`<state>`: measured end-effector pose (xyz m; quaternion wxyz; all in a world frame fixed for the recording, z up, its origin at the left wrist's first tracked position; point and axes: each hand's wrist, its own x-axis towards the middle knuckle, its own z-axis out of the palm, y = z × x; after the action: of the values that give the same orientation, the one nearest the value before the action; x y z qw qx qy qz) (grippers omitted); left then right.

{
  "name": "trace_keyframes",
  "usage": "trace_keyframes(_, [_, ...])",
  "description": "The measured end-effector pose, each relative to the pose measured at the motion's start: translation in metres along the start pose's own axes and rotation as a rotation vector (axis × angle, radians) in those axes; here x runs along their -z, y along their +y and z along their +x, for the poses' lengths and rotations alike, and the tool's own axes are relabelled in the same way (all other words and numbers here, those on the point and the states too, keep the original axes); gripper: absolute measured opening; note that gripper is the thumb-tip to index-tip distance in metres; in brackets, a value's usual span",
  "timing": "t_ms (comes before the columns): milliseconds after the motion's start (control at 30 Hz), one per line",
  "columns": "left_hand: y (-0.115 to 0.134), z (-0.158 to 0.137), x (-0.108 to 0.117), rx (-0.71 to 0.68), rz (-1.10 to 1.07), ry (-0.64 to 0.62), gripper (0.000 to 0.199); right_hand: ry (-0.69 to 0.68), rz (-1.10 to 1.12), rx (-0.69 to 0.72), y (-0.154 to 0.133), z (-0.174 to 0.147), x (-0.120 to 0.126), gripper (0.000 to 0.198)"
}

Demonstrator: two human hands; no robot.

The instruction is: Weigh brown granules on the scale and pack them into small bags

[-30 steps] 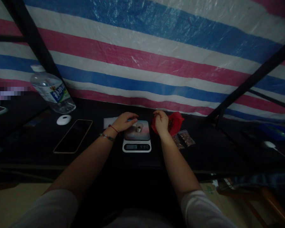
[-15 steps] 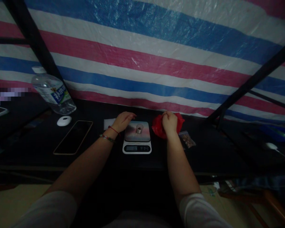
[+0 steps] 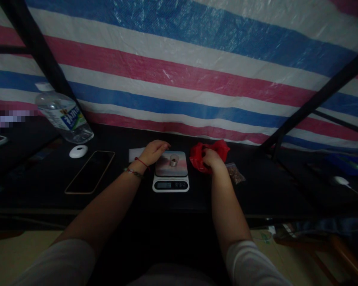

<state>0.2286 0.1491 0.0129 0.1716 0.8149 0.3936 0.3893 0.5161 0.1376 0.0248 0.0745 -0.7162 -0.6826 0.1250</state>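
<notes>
A small white digital scale (image 3: 170, 184) sits on the dark table in front of me, with a little metal cup (image 3: 174, 160) standing on its platform. My left hand (image 3: 153, 151) rests palm down at the scale's far left corner, fingers loosely spread, holding nothing. My right hand (image 3: 210, 158) is inside or on the mouth of a red plastic bag (image 3: 219, 147) just right of the scale, its fingers hidden in the plastic. A small clear packet of brown bits (image 3: 235, 173) lies right of that wrist.
A phone (image 3: 90, 171) lies face up at the left, with a white oval object (image 3: 78, 151) and a tilted water bottle (image 3: 64, 114) behind it. A white slip (image 3: 135, 153) lies by my left hand. A striped tarp hangs behind the table; black frame bars cross both sides.
My right hand moved from beside the cup over to the red bag, then dipped down into it. My left hand stayed by the scale.
</notes>
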Motion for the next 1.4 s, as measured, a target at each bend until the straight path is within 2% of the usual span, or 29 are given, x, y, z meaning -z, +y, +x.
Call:
trace_keyframes(167, [0.0, 0.0, 0.0, -0.005, 0.0, -0.011, 0.041, 0.017, -0.019, 0.018, 0.003, 0.005, 0.001, 0.03])
trace_keyframes(333, [-0.001, 0.0, -0.001, -0.013, 0.014, -0.01, 0.041, 0.03, 0.0, -0.024, 0.003, 0.005, 0.006, 0.03])
trace_keyframes(500, [-0.001, 0.001, -0.001, -0.009, 0.01, -0.015, 0.04, 0.12, 0.017, -0.039, 0.004, 0.003, 0.011, 0.032])
trace_keyframes(633, [0.0, 0.0, 0.0, -0.019, 0.011, -0.018, 0.04, 0.241, 0.097, -0.022, 0.003, -0.002, 0.017, 0.03])
trace_keyframes(767, [0.004, 0.0, 0.001, -0.014, 0.031, -0.026, 0.04, 0.321, 0.272, 0.083, -0.005, -0.01, 0.022, 0.028])
trace_keyframes(867, [0.007, 0.001, 0.001, -0.006, 0.07, -0.058, 0.037, 0.283, 0.401, 0.218, -0.019, -0.019, 0.023, 0.025])
trace_keyframes(1033, [0.005, 0.0, 0.0, -0.06, 0.084, -0.161, 0.032, 0.173, 0.498, 0.45, -0.054, -0.034, 0.013, 0.021])
trace_keyframes(1200, [0.004, -0.001, -0.001, -0.171, 0.095, -0.251, 0.051, 0.136, 0.454, 0.601, -0.08, -0.043, 0.002, 0.02])
trace_keyframes(1400, [0.011, 0.001, 0.0, -0.193, 0.121, -0.291, 0.047, 0.143, 0.356, 0.663, -0.084, -0.042, -0.005, 0.021])
